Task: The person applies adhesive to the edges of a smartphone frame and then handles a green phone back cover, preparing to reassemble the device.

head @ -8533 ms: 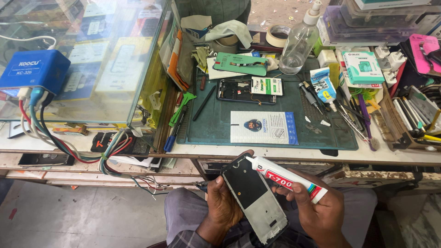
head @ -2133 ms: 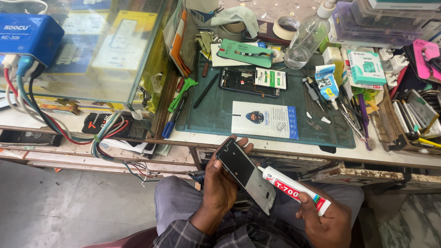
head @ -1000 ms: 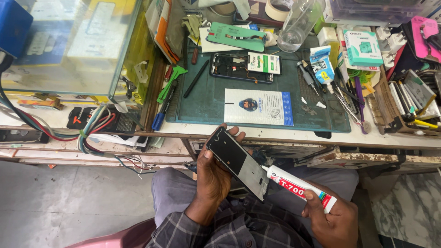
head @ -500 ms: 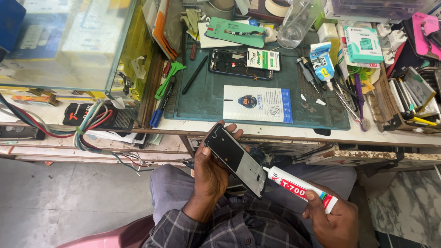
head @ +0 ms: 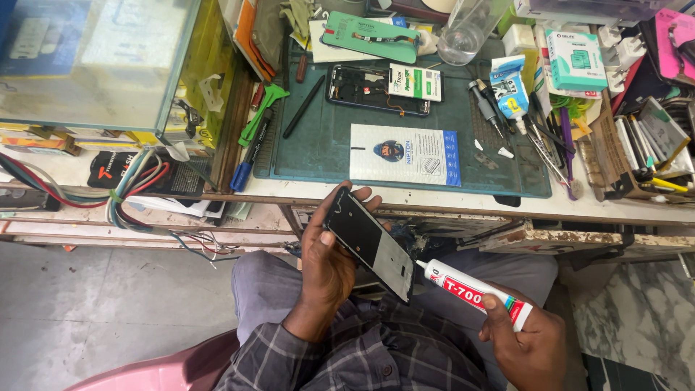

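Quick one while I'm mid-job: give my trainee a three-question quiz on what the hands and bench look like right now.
1. True or false: the left hand grips the flat dark phone frame panel.
2. Which hand holds the white glue tube with red label?
A. left
B. right
C. neither
3. Fill in: the tube's nozzle tip meets the panel's ____ corner, lower or upper?

Key
1. True.
2. B, the right hand.
3. Lower; the opened black phone lies apart on the green work mat.
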